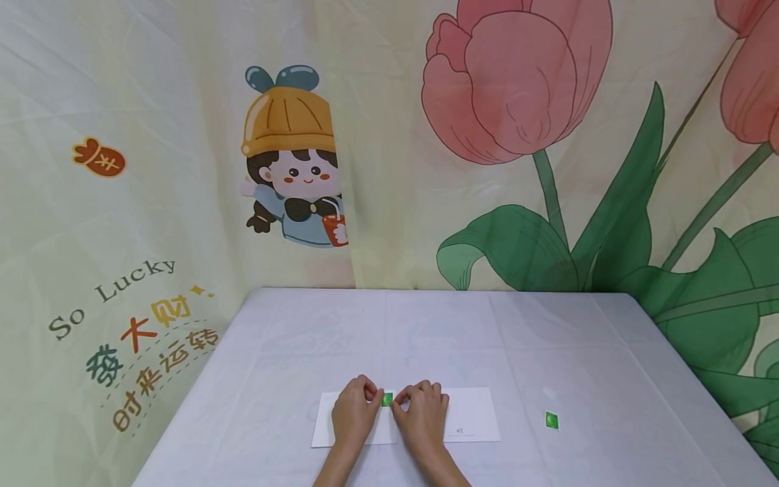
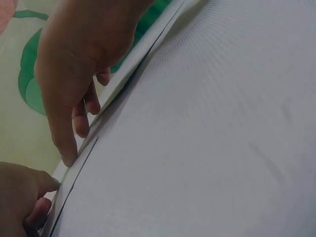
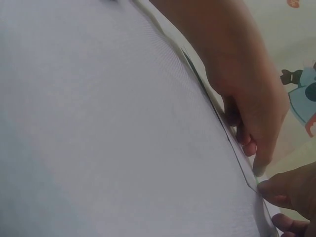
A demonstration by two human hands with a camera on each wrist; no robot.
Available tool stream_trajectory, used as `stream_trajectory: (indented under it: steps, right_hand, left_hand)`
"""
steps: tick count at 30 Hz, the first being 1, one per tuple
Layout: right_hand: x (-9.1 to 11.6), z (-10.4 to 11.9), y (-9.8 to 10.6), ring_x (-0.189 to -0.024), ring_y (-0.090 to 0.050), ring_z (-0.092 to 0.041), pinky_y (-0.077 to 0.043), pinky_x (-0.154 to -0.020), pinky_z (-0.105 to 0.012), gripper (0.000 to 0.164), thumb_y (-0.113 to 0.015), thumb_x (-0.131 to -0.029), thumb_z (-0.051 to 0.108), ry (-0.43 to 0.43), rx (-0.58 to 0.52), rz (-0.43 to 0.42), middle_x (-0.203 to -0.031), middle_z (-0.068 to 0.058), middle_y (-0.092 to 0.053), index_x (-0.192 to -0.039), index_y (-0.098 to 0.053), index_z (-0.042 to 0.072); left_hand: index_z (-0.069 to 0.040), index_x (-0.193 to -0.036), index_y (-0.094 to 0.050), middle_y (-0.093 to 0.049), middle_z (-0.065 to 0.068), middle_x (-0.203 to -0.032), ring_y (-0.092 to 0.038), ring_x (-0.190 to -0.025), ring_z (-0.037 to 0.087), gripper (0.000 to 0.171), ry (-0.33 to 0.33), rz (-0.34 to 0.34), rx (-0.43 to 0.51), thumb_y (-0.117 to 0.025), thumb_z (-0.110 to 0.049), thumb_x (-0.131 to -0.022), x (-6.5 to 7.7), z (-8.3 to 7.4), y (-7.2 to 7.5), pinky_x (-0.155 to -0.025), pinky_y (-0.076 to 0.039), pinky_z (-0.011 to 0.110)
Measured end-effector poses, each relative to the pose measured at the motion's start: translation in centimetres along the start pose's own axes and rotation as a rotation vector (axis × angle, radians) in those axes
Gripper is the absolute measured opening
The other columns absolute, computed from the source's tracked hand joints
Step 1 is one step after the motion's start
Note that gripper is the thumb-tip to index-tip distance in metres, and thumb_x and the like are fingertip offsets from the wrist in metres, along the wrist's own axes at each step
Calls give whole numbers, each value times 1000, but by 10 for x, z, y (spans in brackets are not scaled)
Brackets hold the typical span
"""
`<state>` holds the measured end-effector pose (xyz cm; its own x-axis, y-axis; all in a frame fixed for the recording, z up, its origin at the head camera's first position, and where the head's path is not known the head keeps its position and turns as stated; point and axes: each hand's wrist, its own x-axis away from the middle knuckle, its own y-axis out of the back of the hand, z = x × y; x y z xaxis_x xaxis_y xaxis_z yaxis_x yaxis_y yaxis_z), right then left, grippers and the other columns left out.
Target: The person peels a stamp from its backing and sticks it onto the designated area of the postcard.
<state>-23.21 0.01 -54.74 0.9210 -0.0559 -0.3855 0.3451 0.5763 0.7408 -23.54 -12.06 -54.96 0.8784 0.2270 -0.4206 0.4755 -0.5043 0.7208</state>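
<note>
Low in the head view, a small green stamp-like piece (image 1: 387,399) with a pale border lies between the two hands, over white paper (image 1: 475,412). My left hand (image 1: 356,411) pinches its left edge between thumb and forefinger, the other fingers bent. From the other side, my right hand (image 1: 423,414) has thumb and forefinger at its right edge in a matching pinch. In the right wrist view, a sliver of green shows between the fingertips of the left hand (image 3: 291,190) and right hand (image 3: 252,103). Both hands hide the middle of the paper.
A second green stamp-like piece (image 1: 552,421) lies on the white-covered table (image 1: 389,331), to the right of the paper. Just above it is a faint whitish scrap (image 1: 550,392). Behind the table's far edge hangs a printed curtain (image 1: 389,169) with tulips and a cartoon figure.
</note>
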Motion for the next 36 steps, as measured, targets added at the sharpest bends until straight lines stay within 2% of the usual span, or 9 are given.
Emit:
stream_trajectory:
  steps: [18,22,25,31,36]
  right_hand:
    - [0,-1,1,-72,-43,-16,-29,-65,-35,14,-80,-67,25,25,4,-3,-73,4,-54,-63,-68,20]
    - [1,-1,2,-72,-43,-15,-29,-66,-34,13,-79,-68,25,33,12,-10,-73,4,-55,-64,-68,19]
    - [3,-2,3,-72,-43,-15,-30,-67,-34,12,-78,-69,25,45,9,-26,-72,4,-55,-66,-68,19]
    - [5,-3,4,-70,-42,-13,-30,-67,-33,12,-77,-72,23,82,-18,-74,-70,8,-53,-68,-66,20]
    - [5,-1,4,-72,-45,-11,-35,-71,-34,6,-72,-75,15,122,-56,-66,-73,9,-55,-75,-68,19]
  left_hand:
    - [-13,-74,-56,-46,-7,-59,-41,-50,6,19,14,-7,21,-74,-15,-78,-3,1,-4,-45,-33,22]
    - [-13,-78,-57,-45,-9,-61,-42,-51,6,15,-31,-36,11,-72,-12,-79,-1,1,-2,-44,-34,23]
    - [-12,-79,-58,-47,-8,-63,-45,-52,7,15,-85,-93,-12,-73,-9,-77,0,0,0,-44,-35,23]
    - [-7,-79,-63,-57,1,-69,-54,-60,17,14,-177,-187,-70,-75,-3,-72,1,2,14,-50,-42,30]
    - [-4,-89,-67,-66,10,-88,-63,-72,26,16,-166,-169,-88,-72,-1,-75,6,8,28,-58,-50,36]
